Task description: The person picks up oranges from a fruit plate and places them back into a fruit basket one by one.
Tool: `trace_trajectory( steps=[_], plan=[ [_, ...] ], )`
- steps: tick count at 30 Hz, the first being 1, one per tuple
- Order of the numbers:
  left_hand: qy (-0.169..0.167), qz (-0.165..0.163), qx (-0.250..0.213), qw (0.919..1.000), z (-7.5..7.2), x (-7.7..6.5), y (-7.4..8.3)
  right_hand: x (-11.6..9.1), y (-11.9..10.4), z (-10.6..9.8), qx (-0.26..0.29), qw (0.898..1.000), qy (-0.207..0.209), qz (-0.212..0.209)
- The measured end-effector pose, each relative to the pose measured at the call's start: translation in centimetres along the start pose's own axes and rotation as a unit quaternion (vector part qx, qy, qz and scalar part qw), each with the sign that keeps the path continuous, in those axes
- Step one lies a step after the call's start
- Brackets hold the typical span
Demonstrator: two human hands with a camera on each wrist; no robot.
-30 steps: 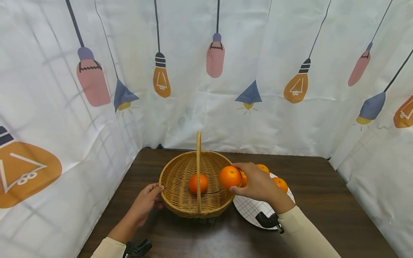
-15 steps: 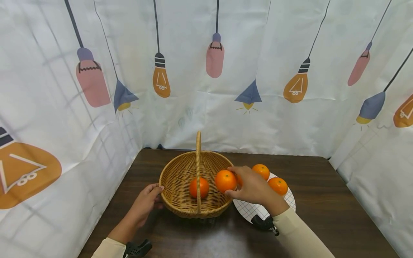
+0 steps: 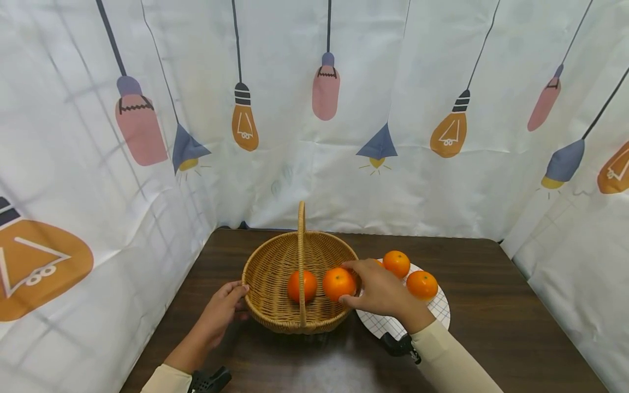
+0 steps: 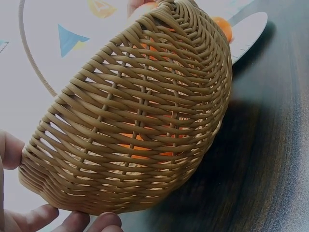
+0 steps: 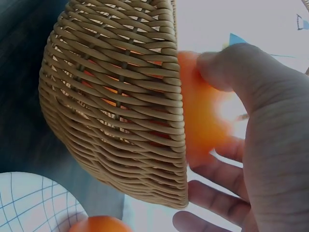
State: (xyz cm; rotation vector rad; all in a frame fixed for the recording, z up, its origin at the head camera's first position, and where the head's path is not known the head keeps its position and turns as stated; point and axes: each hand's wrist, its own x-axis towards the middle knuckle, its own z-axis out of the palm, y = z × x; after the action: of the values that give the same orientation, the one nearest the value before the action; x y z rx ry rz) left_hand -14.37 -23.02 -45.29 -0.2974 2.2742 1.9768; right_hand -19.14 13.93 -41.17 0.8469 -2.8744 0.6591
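A wicker basket [image 3: 270, 305] with a tall arched handle stands on the table. My left hand [image 3: 225, 305] grips its left rim, thumb on the inside and fingers under the outer wall, as the left wrist view shows. My right hand [image 3: 380, 292] holds an orange [image 3: 338, 284] between thumb and fingers at the right side of the basket opening. In the right wrist view the held orange [image 5: 200, 116] is partly below the rim, hidden by the weave. Another orange [image 3: 308, 286] lies inside the basket behind the handle.
Right of the basket, a white plate [image 3: 439, 311] with a grid pattern bears several oranges, among them a front one [image 3: 421, 285] and a rear one [image 3: 396, 263]. A white curtain [image 3: 304, 164] printed with lamps surrounds the dark wooden table [image 3: 491, 305].
My right hand has moved left and down with the orange, from over the basket's right rim into its opening. My left hand has stayed on the rim.
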Motion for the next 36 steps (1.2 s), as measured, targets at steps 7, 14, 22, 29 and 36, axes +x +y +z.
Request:
trace_trajectory(
  steps=[7,14,22,29,36],
  plan=[
    [0.003,-0.002,0.004,1.0000,0.0,0.0,0.0,-0.2,0.0,-0.1,-0.001,1.000,-0.001,-0.005],
    [0.004,-0.004,0.004,1.0000,0.1,0.0,0.0,-0.7,0.6,0.0,0.004,1.000,0.011,-0.015],
    [0.004,-0.003,0.004,1.0000,0.1,-0.1,0.1,-1.6,2.0,-0.2,0.004,0.999,0.026,-0.019],
    [0.005,-0.003,0.005,1.0000,0.2,-0.1,0.2,-2.6,3.6,-0.3,0.027,0.999,0.024,0.002],
    [0.005,-0.001,0.006,1.0000,0.1,0.0,0.0,-3.8,4.8,-0.8,0.022,0.999,0.027,0.041]
  ],
)
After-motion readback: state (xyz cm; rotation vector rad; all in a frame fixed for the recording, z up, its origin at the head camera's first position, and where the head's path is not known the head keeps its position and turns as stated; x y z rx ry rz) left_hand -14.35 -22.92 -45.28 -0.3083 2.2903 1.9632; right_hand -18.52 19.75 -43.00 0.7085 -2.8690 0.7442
